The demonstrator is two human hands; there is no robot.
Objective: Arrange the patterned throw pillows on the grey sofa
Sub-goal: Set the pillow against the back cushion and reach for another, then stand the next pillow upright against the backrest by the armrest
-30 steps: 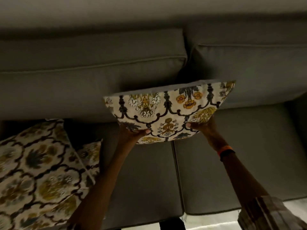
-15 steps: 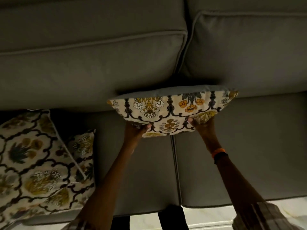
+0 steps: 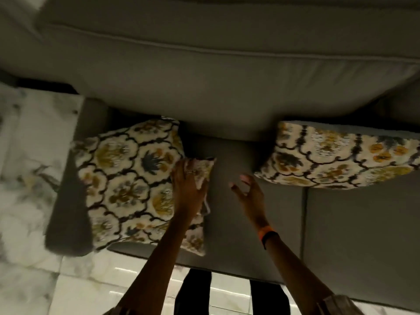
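A patterned throw pillow (image 3: 341, 155) stands leaning against the grey sofa's back cushion (image 3: 216, 87) at the right, with no hand on it. A second patterned pillow (image 3: 127, 183) lies flat on the seat at the sofa's left end. A smaller patterned pillow (image 3: 203, 171) peeks out from beneath its right edge. My left hand (image 3: 188, 187) rests on that edge, fingers on the small pillow's corner. My right hand (image 3: 250, 194) hovers over the bare seat between the pillows, fingers spread, holding nothing.
The grey seat cushions (image 3: 352, 235) stretch to the right, with a seam near the middle. The sofa's left armrest (image 3: 68, 201) borders a white marble floor (image 3: 29, 178). My dark trouser legs (image 3: 195, 292) stand against the sofa's front edge.
Both hands let go of the pillow they held, which now leans against the backrest. My view and hands shifted left to the flat pillows at the sofa's end.
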